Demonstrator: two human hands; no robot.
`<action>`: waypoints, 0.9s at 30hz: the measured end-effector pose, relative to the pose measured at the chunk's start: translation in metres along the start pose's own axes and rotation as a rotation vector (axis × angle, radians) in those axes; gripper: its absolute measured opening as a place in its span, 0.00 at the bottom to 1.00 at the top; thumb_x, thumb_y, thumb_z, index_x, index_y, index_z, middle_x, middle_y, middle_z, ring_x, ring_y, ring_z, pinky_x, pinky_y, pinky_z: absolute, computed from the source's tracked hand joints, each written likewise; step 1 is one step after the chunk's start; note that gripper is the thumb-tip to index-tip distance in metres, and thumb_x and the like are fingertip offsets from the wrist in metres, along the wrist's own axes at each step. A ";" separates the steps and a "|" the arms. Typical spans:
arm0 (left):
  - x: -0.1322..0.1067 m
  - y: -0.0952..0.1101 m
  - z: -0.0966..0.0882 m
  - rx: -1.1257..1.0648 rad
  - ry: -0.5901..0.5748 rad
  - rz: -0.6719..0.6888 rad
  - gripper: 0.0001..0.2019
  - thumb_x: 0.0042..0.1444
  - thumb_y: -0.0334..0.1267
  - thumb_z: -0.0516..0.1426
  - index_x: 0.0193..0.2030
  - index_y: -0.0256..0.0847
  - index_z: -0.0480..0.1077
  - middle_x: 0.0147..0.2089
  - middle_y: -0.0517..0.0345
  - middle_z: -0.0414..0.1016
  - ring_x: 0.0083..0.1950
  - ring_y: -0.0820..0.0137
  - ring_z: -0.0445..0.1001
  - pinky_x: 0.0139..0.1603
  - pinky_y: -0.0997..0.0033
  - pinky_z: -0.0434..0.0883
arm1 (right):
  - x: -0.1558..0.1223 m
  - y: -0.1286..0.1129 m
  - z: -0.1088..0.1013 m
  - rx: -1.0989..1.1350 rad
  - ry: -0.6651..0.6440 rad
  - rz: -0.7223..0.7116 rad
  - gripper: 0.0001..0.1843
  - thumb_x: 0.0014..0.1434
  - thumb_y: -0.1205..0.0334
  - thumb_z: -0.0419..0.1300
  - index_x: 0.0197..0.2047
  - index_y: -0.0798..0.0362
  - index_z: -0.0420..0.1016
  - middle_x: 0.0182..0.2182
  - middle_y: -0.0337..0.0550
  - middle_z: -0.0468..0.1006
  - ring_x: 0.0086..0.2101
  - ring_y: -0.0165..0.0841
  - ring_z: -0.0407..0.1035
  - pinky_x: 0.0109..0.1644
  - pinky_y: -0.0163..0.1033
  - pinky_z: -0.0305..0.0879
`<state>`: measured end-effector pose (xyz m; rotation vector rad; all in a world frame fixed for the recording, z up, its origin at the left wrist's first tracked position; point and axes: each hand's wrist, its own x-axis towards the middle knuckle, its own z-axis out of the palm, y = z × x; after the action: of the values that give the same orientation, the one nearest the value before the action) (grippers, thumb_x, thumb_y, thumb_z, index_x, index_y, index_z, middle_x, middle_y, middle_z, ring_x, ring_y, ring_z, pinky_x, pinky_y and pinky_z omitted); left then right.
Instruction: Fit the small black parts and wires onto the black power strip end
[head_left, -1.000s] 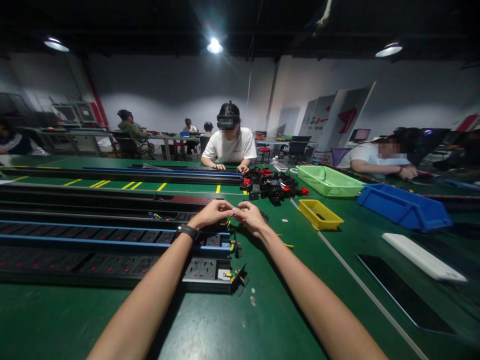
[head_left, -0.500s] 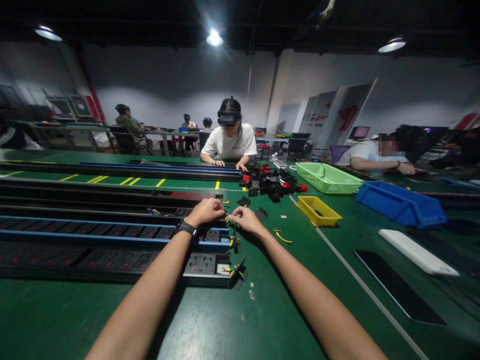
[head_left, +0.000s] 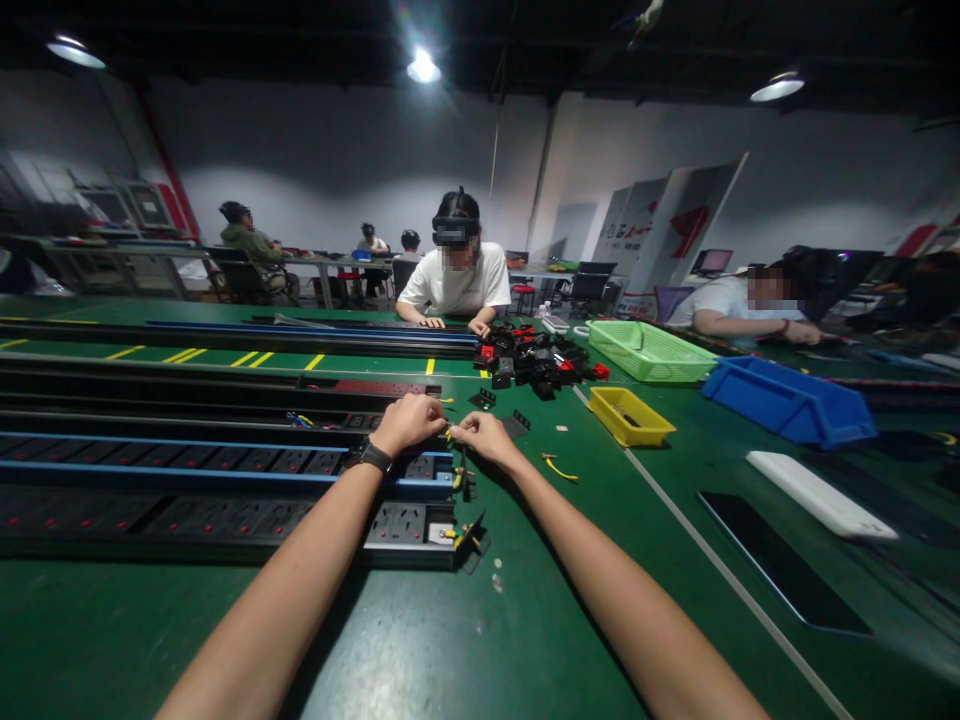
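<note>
At the right end of a black power strip, my two hands meet fingertip to fingertip. A short yellow wire shows between them. My right hand pinches this wire near its end. My left hand, with a dark watch on the wrist, lies over the strip with its fingers pinched; what they grip is hidden. Nearer to me are a blue-edged socket strip and a black socket strip. At the latter's end, a black end plate hangs tilted beside yellow wire.
A loose yellow wire lies right of my hand. Beyond are a heap of black and red parts, a yellow tray, a green basket and a blue bin. A phone lies at right. A co-worker sits opposite.
The view has shifted slightly, so the scene sits a little further left. Both hands stay together at the strip's end, with only small finger movements.
</note>
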<state>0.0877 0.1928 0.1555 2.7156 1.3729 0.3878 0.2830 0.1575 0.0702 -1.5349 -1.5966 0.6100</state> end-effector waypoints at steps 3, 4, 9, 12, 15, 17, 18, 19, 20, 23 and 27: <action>-0.002 0.003 0.000 0.037 -0.007 0.000 0.11 0.62 0.46 0.59 0.42 0.49 0.83 0.44 0.50 0.86 0.49 0.55 0.83 0.45 0.68 0.72 | 0.001 0.003 0.000 0.009 -0.009 0.005 0.17 0.56 0.48 0.69 0.32 0.55 0.80 0.29 0.43 0.82 0.31 0.33 0.73 0.34 0.34 0.59; -0.002 0.004 0.000 0.046 -0.009 -0.001 0.11 0.62 0.46 0.59 0.43 0.49 0.83 0.45 0.50 0.86 0.49 0.55 0.83 0.45 0.68 0.72 | 0.002 0.003 0.001 0.017 -0.009 0.013 0.17 0.56 0.48 0.69 0.31 0.55 0.80 0.28 0.42 0.81 0.31 0.33 0.72 0.33 0.34 0.59; -0.006 0.007 -0.002 0.067 0.009 -0.018 0.10 0.63 0.46 0.59 0.45 0.49 0.81 0.46 0.49 0.85 0.49 0.54 0.83 0.46 0.67 0.71 | 0.002 -0.002 0.009 0.132 0.029 0.101 0.14 0.54 0.52 0.70 0.33 0.56 0.83 0.28 0.44 0.83 0.29 0.33 0.72 0.32 0.34 0.60; -0.007 0.009 -0.003 0.074 0.011 -0.026 0.10 0.62 0.46 0.60 0.42 0.47 0.81 0.43 0.47 0.85 0.47 0.54 0.83 0.46 0.66 0.71 | -0.001 -0.010 0.013 0.125 0.070 0.154 0.11 0.53 0.55 0.69 0.33 0.55 0.85 0.30 0.45 0.85 0.31 0.35 0.75 0.33 0.35 0.63; -0.007 0.011 -0.003 0.078 0.009 -0.030 0.10 0.62 0.45 0.60 0.41 0.46 0.81 0.42 0.46 0.85 0.47 0.53 0.83 0.47 0.65 0.71 | -0.007 -0.022 0.011 0.025 0.113 0.181 0.09 0.54 0.55 0.69 0.33 0.51 0.86 0.32 0.47 0.86 0.35 0.39 0.79 0.37 0.36 0.66; -0.007 0.012 -0.002 0.076 0.005 -0.033 0.10 0.62 0.45 0.59 0.40 0.45 0.82 0.41 0.46 0.84 0.47 0.53 0.83 0.48 0.64 0.72 | -0.012 -0.030 0.008 -0.056 0.131 0.169 0.08 0.56 0.56 0.68 0.32 0.49 0.87 0.35 0.48 0.87 0.38 0.42 0.80 0.39 0.38 0.67; -0.006 0.012 -0.001 0.070 0.002 -0.032 0.10 0.62 0.45 0.59 0.40 0.45 0.82 0.41 0.46 0.85 0.47 0.53 0.83 0.49 0.64 0.72 | -0.014 -0.034 0.007 -0.088 0.132 0.156 0.08 0.57 0.56 0.67 0.32 0.49 0.87 0.35 0.49 0.87 0.39 0.42 0.80 0.40 0.38 0.67; -0.006 0.012 -0.001 0.060 -0.001 -0.029 0.10 0.62 0.45 0.59 0.40 0.46 0.82 0.42 0.46 0.85 0.48 0.53 0.83 0.48 0.64 0.72 | -0.015 -0.037 0.005 -0.113 0.126 0.139 0.09 0.58 0.57 0.67 0.32 0.48 0.88 0.36 0.49 0.87 0.39 0.43 0.80 0.39 0.38 0.67; -0.006 0.012 0.000 0.048 -0.002 -0.027 0.10 0.62 0.44 0.59 0.40 0.46 0.82 0.43 0.46 0.85 0.48 0.54 0.83 0.48 0.65 0.72 | -0.016 -0.040 0.004 -0.129 0.115 0.120 0.09 0.59 0.57 0.66 0.32 0.49 0.88 0.36 0.50 0.87 0.39 0.43 0.80 0.39 0.38 0.66; -0.003 0.012 0.001 -0.007 -0.001 -0.021 0.10 0.61 0.43 0.59 0.42 0.48 0.83 0.44 0.49 0.86 0.48 0.56 0.83 0.46 0.68 0.72 | -0.016 -0.044 0.000 -0.124 0.058 0.071 0.11 0.60 0.61 0.63 0.31 0.51 0.88 0.30 0.47 0.86 0.37 0.40 0.79 0.35 0.36 0.61; 0.000 0.014 0.005 -0.076 0.008 -0.018 0.13 0.61 0.41 0.58 0.47 0.48 0.83 0.46 0.50 0.86 0.49 0.58 0.83 0.45 0.69 0.72 | -0.013 -0.039 -0.006 -0.030 -0.057 0.050 0.12 0.56 0.65 0.61 0.27 0.54 0.86 0.21 0.40 0.79 0.30 0.34 0.74 0.32 0.33 0.58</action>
<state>0.0999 0.1842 0.1532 2.6417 1.3542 0.4405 0.2647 0.1387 0.1019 -1.5963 -1.6208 0.6649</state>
